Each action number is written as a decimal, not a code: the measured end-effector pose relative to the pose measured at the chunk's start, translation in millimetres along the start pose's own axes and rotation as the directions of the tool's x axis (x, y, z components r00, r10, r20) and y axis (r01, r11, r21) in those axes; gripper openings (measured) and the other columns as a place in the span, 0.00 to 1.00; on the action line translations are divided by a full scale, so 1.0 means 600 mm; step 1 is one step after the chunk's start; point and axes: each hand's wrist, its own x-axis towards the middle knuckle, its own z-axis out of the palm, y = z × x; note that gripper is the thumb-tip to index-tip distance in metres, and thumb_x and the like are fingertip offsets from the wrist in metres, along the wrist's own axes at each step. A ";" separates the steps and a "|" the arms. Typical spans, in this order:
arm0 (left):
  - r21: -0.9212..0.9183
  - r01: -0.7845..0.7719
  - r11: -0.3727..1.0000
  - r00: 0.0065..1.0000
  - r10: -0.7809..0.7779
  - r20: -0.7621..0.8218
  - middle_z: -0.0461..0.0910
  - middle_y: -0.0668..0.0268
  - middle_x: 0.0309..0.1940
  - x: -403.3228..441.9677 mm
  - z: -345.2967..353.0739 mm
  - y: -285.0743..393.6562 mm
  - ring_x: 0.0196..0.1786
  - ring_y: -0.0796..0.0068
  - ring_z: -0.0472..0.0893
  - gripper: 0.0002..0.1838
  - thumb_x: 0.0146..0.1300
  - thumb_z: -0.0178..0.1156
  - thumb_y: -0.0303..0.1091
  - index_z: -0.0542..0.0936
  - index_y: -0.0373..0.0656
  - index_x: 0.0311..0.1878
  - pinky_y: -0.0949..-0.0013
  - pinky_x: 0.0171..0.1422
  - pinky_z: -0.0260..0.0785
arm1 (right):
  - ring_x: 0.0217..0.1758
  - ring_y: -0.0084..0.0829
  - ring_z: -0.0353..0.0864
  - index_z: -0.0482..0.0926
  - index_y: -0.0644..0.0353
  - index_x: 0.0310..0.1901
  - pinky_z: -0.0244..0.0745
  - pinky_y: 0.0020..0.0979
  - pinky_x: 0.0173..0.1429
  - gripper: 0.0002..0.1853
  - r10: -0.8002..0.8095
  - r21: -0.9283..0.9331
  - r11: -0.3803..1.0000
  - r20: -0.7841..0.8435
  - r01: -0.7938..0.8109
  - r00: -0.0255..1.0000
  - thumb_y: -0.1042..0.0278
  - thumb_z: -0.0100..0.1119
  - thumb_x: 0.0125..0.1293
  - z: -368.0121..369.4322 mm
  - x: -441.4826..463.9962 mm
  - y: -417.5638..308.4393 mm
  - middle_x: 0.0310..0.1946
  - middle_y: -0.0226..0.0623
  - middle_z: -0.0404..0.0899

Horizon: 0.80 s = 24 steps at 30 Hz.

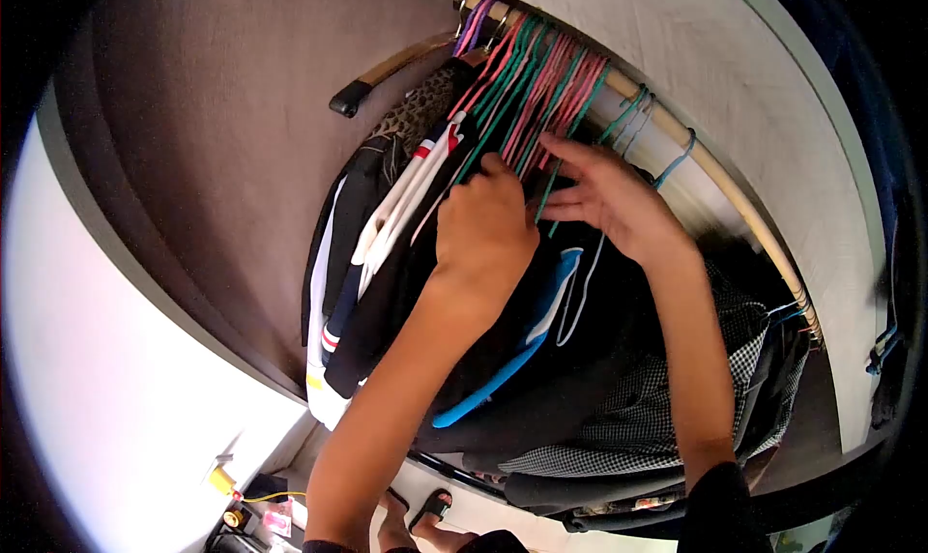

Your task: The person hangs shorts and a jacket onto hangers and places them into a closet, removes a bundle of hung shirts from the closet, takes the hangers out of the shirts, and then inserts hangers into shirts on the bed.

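Inside a wardrobe, a row of pink and green thin hangers (546,79) hangs closely packed from a rod. My left hand (488,215) is closed in a fist just below their hooks, among dark clothes; what its fingers hold is hidden. To its right, my right hand (619,200) reaches in with fingers stretched and apart, its fingertips beside the pink and green hangers. Below my hands hangs a dark garment with a bright blue strip (507,364), and a pale thin hanger (570,306) shows beside it. A white striped garment (401,195) hangs left of my left hand.
The wooden rod (720,171) curves across the right, carrying several blue hangers (684,157). A wooden hanger (396,68) with a black end sticks out at left. Checked clothes (628,422) hang lower right. Below, a sandaled foot (432,508) shows on the floor.
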 end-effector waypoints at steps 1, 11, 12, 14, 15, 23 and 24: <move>0.002 0.004 1.000 1.000 -0.004 0.001 0.85 0.45 0.38 0.000 0.007 -0.009 0.42 0.47 0.87 0.25 0.58 0.70 0.34 0.70 0.29 0.51 0.55 0.48 0.82 | 0.47 0.33 0.84 0.78 0.63 0.58 0.81 0.37 0.57 0.23 0.002 0.001 1.000 0.004 -0.002 1.000 0.53 0.61 0.72 0.003 0.001 0.001 0.54 0.38 0.82; -0.897 -0.078 0.435 0.980 0.200 0.012 0.76 0.44 0.63 -0.030 0.025 -0.072 0.64 0.63 0.76 0.41 0.72 0.62 0.42 0.56 0.25 0.76 0.69 0.71 0.64 | 0.48 0.31 0.84 0.82 0.54 0.50 0.80 0.37 0.53 0.15 0.174 0.497 0.868 -0.284 -0.011 0.943 0.64 0.72 0.63 0.055 0.087 0.028 0.45 0.33 0.85; -0.919 0.079 0.387 0.983 0.121 0.136 0.74 0.50 0.64 -0.035 0.010 -0.068 0.62 0.71 0.75 0.42 0.71 0.65 0.36 0.54 0.28 0.79 0.73 0.70 0.64 | 0.44 0.30 0.83 0.82 0.54 0.50 0.80 0.37 0.50 0.18 0.125 0.464 0.885 -0.325 0.042 0.937 0.62 0.75 0.61 0.058 0.091 0.033 0.42 0.31 0.85; -0.935 0.100 0.339 0.972 0.169 0.165 0.73 0.51 0.66 -0.033 0.017 -0.077 0.62 0.72 0.74 0.43 0.69 0.66 0.34 0.53 0.28 0.79 0.72 0.70 0.64 | 0.43 0.29 0.83 0.82 0.54 0.50 0.80 0.36 0.49 0.18 0.117 0.470 0.882 -0.302 0.041 0.946 0.61 0.75 0.61 0.057 0.097 0.037 0.40 0.31 0.84; -0.947 0.120 0.297 0.955 0.227 0.191 0.72 0.52 0.67 -0.030 0.021 -0.080 0.62 0.73 0.74 0.44 0.68 0.67 0.32 0.53 0.28 0.79 0.72 0.70 0.64 | 0.41 0.29 0.82 0.82 0.54 0.50 0.80 0.36 0.47 0.18 0.103 0.480 0.876 -0.284 0.048 0.953 0.60 0.76 0.61 0.056 0.098 0.036 0.39 0.30 0.83; -0.931 -0.061 0.361 0.952 0.301 0.054 0.72 0.45 0.69 -0.048 0.018 -0.056 0.72 0.66 0.69 0.43 0.63 0.68 0.28 0.56 0.26 0.77 0.69 0.76 0.57 | 0.34 0.28 0.81 0.83 0.54 0.44 0.78 0.32 0.39 0.12 0.076 0.485 0.861 -0.416 0.150 0.906 0.66 0.74 0.61 0.044 0.062 0.033 0.33 0.28 0.83; -0.945 -0.002 0.326 0.946 0.306 0.103 0.69 0.54 0.72 -0.053 -0.001 -0.044 0.72 0.72 0.66 0.42 0.64 0.67 0.27 0.57 0.31 0.78 0.69 0.78 0.53 | 0.45 0.32 0.82 0.84 0.61 0.51 0.80 0.32 0.48 0.15 0.079 0.458 0.880 -0.408 0.129 0.909 0.68 0.70 0.65 0.036 0.053 0.031 0.44 0.36 0.84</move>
